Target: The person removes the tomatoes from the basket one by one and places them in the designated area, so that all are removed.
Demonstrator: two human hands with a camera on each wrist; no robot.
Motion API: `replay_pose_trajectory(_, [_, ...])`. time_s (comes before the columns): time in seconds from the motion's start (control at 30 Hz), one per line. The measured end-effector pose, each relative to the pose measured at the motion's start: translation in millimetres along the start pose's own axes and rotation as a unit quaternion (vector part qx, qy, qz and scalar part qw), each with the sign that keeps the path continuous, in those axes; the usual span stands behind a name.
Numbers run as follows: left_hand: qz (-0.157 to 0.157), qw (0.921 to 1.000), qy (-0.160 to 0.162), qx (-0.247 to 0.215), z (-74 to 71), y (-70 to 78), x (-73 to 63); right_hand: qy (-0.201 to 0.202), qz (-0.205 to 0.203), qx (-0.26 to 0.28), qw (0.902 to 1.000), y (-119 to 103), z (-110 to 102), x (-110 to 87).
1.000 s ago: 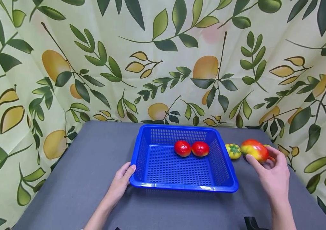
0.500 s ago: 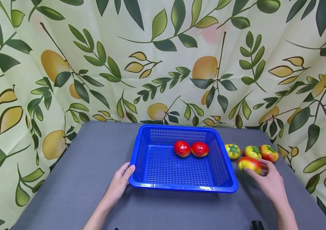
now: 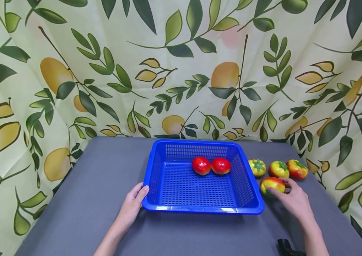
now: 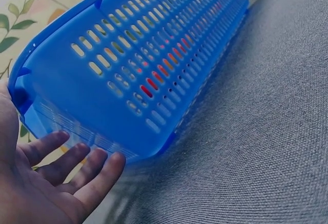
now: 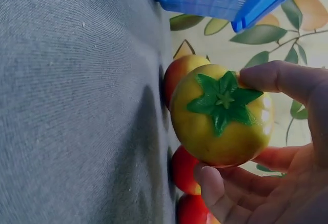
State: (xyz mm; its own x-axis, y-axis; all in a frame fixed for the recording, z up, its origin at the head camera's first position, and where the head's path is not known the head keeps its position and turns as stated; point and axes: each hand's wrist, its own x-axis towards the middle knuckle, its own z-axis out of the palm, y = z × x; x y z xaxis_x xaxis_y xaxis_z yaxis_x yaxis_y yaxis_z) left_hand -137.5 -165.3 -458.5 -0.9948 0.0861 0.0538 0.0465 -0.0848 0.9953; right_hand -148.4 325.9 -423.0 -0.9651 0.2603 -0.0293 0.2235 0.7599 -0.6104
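A blue plastic basket (image 3: pixel 165 185) stands on the grey table, with two red fruits (image 3: pixel 201 166) inside near its back. My left hand (image 3: pixel 133 202) holds the basket's left front corner, thumb over the rim; the left wrist view shows the other fingers (image 4: pixel 105 175) outside the wall. My right hand (image 3: pixel 296 201) grips a red-and-yellow fruit (image 3: pixel 271 185) just beyond the basket's right side. In the right wrist view this fruit (image 5: pixel 220 126) shows a green star-shaped leaf cap, with thumb and fingers around it. It appears lifted off the cloth, a shadow lying beside it.
Several similar fruits stay on the table right of the basket: a yellow one (image 3: pixel 257 168) beside its wall, then two redder ones (image 3: pixel 297 169). A black object (image 3: pixel 287 247) shows near the right forearm. Leaf-patterned cloth (image 3: pixel 174 89) hangs behind and at both sides.
My right hand has brought the red-and-yellow fruit leftward and toward me, away from the other fruits to near the basket's right wall. The left hand keeps its hold on the basket.
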Motion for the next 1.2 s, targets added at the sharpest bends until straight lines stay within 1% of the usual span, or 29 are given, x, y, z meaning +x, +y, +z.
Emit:
replay_pose_trajectory(0.07, [0.0,1.0,0.001,0.003,-0.2,-0.1,0.0,-0.009,0.01,-0.007,0.9999,2,-1,0.8])
replay_pose_trajectory(0.23, [-0.001,1.0,0.003,0.005,-0.1,0.0,0.2,-0.054,0.036,-0.022,0.9977,7,-4,3.8])
replay_pose_trajectory(0.4, [-0.003,0.9999,0.005,0.014,-0.3,-0.2,-1.3,-0.093,0.044,-0.022,0.9945,8,-2,5.3])
replay_pose_trajectory(0.5, [-0.004,0.9997,0.009,0.023,-0.3,0.2,-3.2,-0.113,0.042,-0.022,0.9925,10,0,6.2])
replay_pose_trajectory(0.57, [-0.003,0.9996,0.01,0.027,0.0,0.7,-3.8,-0.104,0.034,-0.025,0.9937,12,0,6.5])
replay_pose_trajectory(0.67, [0.001,0.9996,0.008,0.026,0.6,1.8,-3.2,-0.067,0.01,-0.027,0.9973,14,0,5.8])
replay_pose_trajectory(0.73, [0.0,0.9997,0.007,0.025,0.7,2.2,-2.6,-0.043,-0.005,-0.019,0.9989,14,0,4.4])
replay_pose_trajectory(0.87, [-0.001,0.9998,0.005,0.021,0.5,1.8,-1.9,-0.021,-0.035,0.007,0.9991,14,2,2.2])
replay_pose_trajectory(1.03, [0.001,0.9999,0.002,0.015,0.2,0.8,-1.6,-0.01,-0.057,0.008,0.9983,14,5,1.5])
replay_pose_trajectory(1.2, [0.001,1.0,-0.001,0.009,0.3,0.4,-1.5,-0.021,-0.052,0.006,0.9984,14,5,0.9])
